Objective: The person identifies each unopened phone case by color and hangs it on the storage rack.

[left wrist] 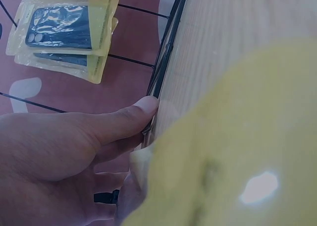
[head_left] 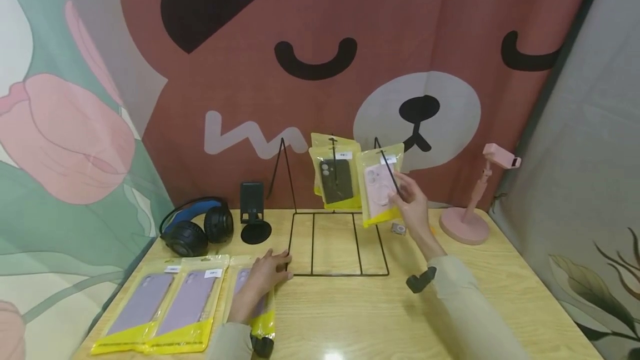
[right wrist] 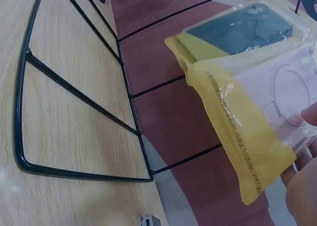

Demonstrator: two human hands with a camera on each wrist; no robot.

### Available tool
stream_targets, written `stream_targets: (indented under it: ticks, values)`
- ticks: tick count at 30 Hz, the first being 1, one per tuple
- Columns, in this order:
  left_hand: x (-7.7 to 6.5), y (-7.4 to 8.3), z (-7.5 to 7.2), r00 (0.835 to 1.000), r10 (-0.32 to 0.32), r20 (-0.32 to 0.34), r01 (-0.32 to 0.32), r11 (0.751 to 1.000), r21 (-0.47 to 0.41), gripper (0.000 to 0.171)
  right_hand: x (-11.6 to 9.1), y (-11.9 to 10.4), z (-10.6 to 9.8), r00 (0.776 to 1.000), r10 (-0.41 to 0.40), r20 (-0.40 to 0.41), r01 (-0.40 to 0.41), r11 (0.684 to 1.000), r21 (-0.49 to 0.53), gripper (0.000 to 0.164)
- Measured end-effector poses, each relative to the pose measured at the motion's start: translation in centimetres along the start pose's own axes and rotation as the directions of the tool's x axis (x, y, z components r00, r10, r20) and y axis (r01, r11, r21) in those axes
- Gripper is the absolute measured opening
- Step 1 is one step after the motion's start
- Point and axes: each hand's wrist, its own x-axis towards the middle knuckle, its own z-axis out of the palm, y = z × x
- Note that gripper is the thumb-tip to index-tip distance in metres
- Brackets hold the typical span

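Note:
A black wire display rack stands on the table with upright hooks at its back. My right hand pinches the right edge of a clear-and-yellow pouch with a pale pink phone case, which hangs on the right hook; its ring shows in the right wrist view. Pouches with dark phone cases hang on the middle hook. At the rack's front left corner, my left hand grips the wire between thumb and fingers. Under that hand lies a pouched purple phone case, partly covered.
Two more pouched purple phone cases lie at the front left. Behind them are black headphones and a black phone stand. A pink stand is at the right, with a small grey object nearer the rack.

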Motion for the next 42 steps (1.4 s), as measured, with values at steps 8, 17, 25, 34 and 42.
stream_targets:
  ticks: [8, 17, 25, 34, 42]
  values:
    - [-0.1, -0.1, 0.0, 1.000, 0.003, -0.014, -0.003, 1.000, 0.010, 0.048, -1.3, 1.2, -1.6, 1.000, -0.015, -0.013, 0.014, 0.999, -0.035, 0.039]
    - [0.0, -0.3, -0.3, 1.000, 0.010, -0.014, -0.009, 1.000, 0.029, 0.048, -5.4, 4.6, -3.9, 0.964, 0.062, 0.258, 0.016, 0.957, -0.291, 0.027]
    - [0.0, -0.5, -0.1, 1.000, -0.008, -0.002, 0.008, 1.000, 0.027, 0.049, -8.7, 6.2, -3.3, 0.738, 0.248, 0.627, 0.145, 0.849, -0.507, 0.068]
    - [0.1, -0.2, 0.1, 1.000, 0.002, -0.003, -0.002, 1.000, 0.025, 0.048, -9.6, 6.2, -3.6, 0.732, 0.195, 0.653, 0.338, 0.728, -0.596, 0.062]
    - [0.2, -0.1, -0.1, 1.000, -0.004, -0.002, 0.004, 1.000, 0.018, 0.049, -9.5, 6.7, -3.6, 0.739, 0.130, 0.661, 0.395, 0.710, -0.582, 0.054]
